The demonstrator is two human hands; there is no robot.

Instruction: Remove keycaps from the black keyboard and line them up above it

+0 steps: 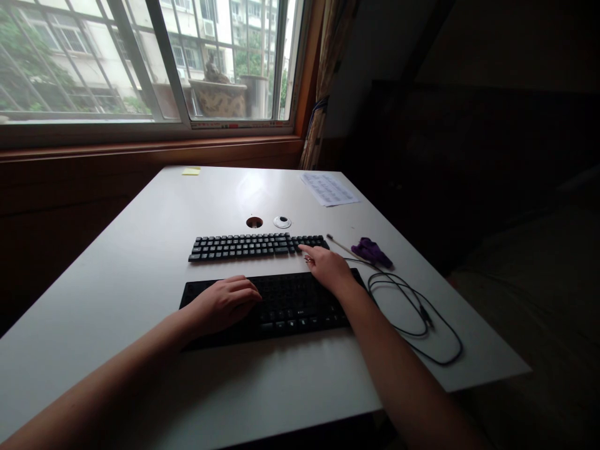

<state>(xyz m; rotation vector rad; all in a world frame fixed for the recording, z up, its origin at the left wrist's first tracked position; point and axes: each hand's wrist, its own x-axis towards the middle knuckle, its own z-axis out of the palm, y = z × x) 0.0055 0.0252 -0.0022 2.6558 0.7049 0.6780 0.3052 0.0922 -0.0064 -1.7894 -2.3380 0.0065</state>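
Note:
A black keyboard lies near the front of the white table; keycaps show along its lower rows, while its middle looks dark and bare. Behind it, loose black keycaps are laid out in keyboard-like rows. My left hand rests over the keyboard's left part, fingers bent loosely and holding nothing that I can see. Above the keyboard's right part reaches my right hand, its index finger stretched to the keycaps at the right of the rows. Its other fingers curl around a small shiny metal piece, mostly hidden.
Right of the keyboard lie a coiled black cable, a purple cloth and a thin brush-like stick. Farther back are a round white cover, a cable hole, printed papers and yellow sticky notes.

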